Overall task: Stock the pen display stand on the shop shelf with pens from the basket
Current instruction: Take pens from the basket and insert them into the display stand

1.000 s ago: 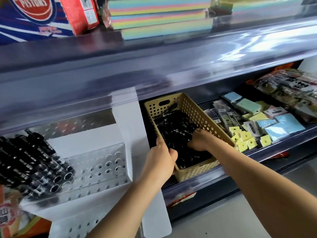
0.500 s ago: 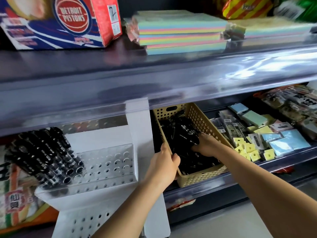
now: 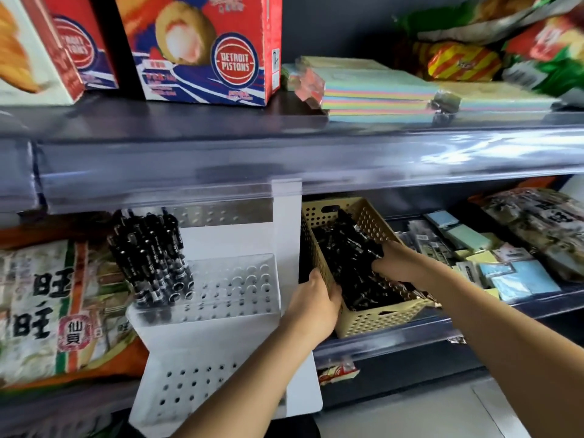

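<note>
While the left hand point(image 3: 311, 303) clamps the near-left rim of the tan perforated plastic basket point(image 3: 376, 317) at the shelf's front edge, the right hand point(image 3: 396, 260) lies among its black pens point(image 3: 350, 257), grip indeterminate; the clear perforated display stand point(image 3: 234, 286) holds pens upright, tilted left.

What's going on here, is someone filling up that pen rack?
Yes. A person is restocking a clear pen display stand on a shop shelf. Their left hand grips the near corner of a tan basket full of black pens, while the right hand reaches in among them. The stand already holds a cluster of black pens on its left side; the holes to the right are empty.
</note>
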`<state>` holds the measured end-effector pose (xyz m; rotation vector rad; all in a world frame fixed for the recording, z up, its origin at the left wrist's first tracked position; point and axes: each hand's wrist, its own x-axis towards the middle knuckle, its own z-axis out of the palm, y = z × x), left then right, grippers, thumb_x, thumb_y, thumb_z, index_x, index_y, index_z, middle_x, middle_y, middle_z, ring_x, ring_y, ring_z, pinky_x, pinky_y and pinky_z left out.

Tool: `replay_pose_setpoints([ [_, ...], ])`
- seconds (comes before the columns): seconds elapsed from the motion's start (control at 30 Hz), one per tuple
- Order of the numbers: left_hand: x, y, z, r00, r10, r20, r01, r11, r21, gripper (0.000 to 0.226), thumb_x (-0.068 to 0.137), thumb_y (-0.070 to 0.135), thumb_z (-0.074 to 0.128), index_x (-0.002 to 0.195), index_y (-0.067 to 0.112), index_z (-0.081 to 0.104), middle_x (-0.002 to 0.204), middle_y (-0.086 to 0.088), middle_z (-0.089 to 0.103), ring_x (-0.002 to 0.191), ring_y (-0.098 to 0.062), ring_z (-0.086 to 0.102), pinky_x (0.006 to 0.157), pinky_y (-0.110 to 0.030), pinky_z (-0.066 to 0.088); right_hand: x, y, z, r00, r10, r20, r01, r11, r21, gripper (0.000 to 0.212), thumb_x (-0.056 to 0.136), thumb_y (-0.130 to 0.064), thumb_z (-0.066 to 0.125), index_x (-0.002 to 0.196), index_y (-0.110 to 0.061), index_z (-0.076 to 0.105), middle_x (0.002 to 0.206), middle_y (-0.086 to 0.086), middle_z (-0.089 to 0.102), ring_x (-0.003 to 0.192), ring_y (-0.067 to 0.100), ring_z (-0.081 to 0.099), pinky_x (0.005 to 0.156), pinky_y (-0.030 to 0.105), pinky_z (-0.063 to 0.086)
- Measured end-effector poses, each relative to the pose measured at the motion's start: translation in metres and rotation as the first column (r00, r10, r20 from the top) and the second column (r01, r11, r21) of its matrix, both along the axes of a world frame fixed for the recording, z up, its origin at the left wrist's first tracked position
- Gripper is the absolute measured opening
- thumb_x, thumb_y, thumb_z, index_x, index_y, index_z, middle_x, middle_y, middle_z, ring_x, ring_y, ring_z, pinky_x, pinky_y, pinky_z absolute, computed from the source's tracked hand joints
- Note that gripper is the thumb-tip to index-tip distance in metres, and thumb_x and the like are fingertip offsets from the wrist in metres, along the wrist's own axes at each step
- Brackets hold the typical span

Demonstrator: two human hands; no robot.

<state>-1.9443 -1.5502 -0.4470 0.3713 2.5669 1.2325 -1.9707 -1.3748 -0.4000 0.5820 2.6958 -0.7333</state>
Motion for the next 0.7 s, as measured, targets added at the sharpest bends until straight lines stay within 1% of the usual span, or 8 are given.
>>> replay_pose_setpoints([
  [0.1, 0.018, -0.002, 0.013, 0.993, -0.04, -0.112, 0.037, 0.999, -0.031, 0.033, 0.098, 0.032, 0.041, 0.125, 0.013, 0.044, 0.096, -0.007, 0.065, 0.071, -0.019, 0.06, 0.052, -0.026, 0.045, 0.018, 0.004, 0.005, 0.996, -0.058, -0.073, 0.046, 0.988, -0.145, 0.023, 0.085, -0.002, 0.045, 0.108, -0.001, 0.047, 0.059, 0.005, 0.043, 0.044, 0.014, 0.038, 0.042, 0.025, 0.027],
  [0.17, 0.03, -0.004, 0.024, 0.989, -0.06, -0.137, 0.065, 0.997, 0.03, 0.041, 0.099, 0.027, 0.041, 0.137, 0.013, 0.038, 0.112, -0.008, 0.063, 0.086, -0.02, 0.063, 0.069, -0.03, 0.052, 0.032, 0.0, 0.011, 0.991, -0.067, -0.118, 0.037, 0.97, -0.242, 0.019, 0.085, 0.001, 0.045, 0.103, -0.002, 0.049, 0.056, 0.004, 0.042, 0.036, 0.009, 0.036, 0.036, 0.022, 0.026],
  [0.23, 0.04, -0.007, 0.033, 0.984, -0.089, -0.153, 0.101, 0.992, 0.075, 0.046, 0.1, 0.027, 0.04, 0.144, 0.015, 0.032, 0.135, -0.006, 0.052, 0.115, -0.019, 0.055, 0.095, -0.03, 0.046, 0.046, -0.005, 0.018, 0.984, -0.096, -0.15, 0.041, 0.942, -0.333, 0.008, 0.084, 0.001, 0.046, 0.088, -0.005, 0.048, 0.054, 0.004, 0.043, 0.034, 0.008, 0.036, 0.036, 0.021, 0.027],
  [0.33, 0.052, -0.014, 0.043, 0.986, -0.087, -0.144, 0.116, 0.972, 0.205, 0.044, 0.1, 0.033, 0.039, 0.142, 0.018, 0.038, 0.141, 0.0, 0.047, 0.121, -0.011, 0.048, 0.098, -0.021, 0.038, 0.069, -0.023, 0.031, 0.986, -0.08, -0.146, 0.007, 0.898, -0.44, 0.008, 0.084, -0.001, 0.048, 0.078, -0.006, 0.047, 0.053, 0.003, 0.043, 0.042, 0.012, 0.036, 0.041, 0.022, 0.029],
  [0.4, 0.058, -0.016, 0.047, 0.999, -0.048, -0.02, 0.052, 0.938, 0.341, 0.042, 0.099, 0.038, 0.04, 0.136, 0.019, 0.046, 0.132, 0.002, 0.053, 0.117, -0.009, 0.05, 0.099, -0.022, 0.039, 0.084, -0.037, 0.039, 0.99, -0.048, -0.134, -0.034, 0.835, -0.549, 0.007, 0.086, -0.001, 0.049, 0.081, -0.005, 0.046, 0.054, 0.002, 0.044, 0.044, 0.012, 0.036, 0.041, 0.021, 0.03],
  [0.53, 0.071, -0.024, 0.047, 0.939, -0.101, 0.329, -0.128, 0.785, 0.606, 0.035, 0.092, 0.052, 0.046, 0.107, 0.024, 0.06, 0.096, -0.009, 0.065, 0.095, -0.024, 0.065, 0.096, -0.046, 0.05, 0.114, -0.063, 0.047, 0.994, 0.058, -0.091, -0.107, 0.63, -0.77, 0.013, 0.09, -0.002, 0.05, 0.078, -0.006, 0.05, 0.06, 0.003, 0.048, 0.047, 0.011, 0.037, 0.043, 0.021, 0.029],
  [0.6, 0.078, -0.032, 0.048, 0.881, -0.188, 0.434, -0.209, 0.668, 0.714, 0.041, 0.093, 0.048, 0.048, 0.115, 0.016, 0.058, 0.077, -0.009, 0.065, 0.078, -0.025, 0.068, 0.09, -0.044, 0.053, 0.128, -0.072, 0.046, 0.987, 0.145, -0.074, -0.14, 0.522, -0.841, 0.022, 0.091, -0.003, 0.05, 0.07, -0.007, 0.052, 0.057, 0.001, 0.048, 0.046, 0.01, 0.036, 0.045, 0.021, 0.028],
  [0.7, 0.088, -0.047, 0.054, 0.831, -0.309, 0.463, -0.231, 0.566, 0.792, 0.043, 0.093, 0.041, 0.05, 0.121, 0.009, 0.058, 0.055, -0.006, 0.054, 0.057, -0.025, 0.064, 0.079, -0.043, 0.057, 0.141, -0.083, 0.041, 0.968, 0.241, -0.067, -0.152, 0.353, -0.923, 0.025, 0.09, -0.012, 0.051, 0.066, -0.009, 0.052, 0.053, -0.004, 0.048, 0.046, 0.008, 0.036, 0.047, 0.02, 0.025],
])
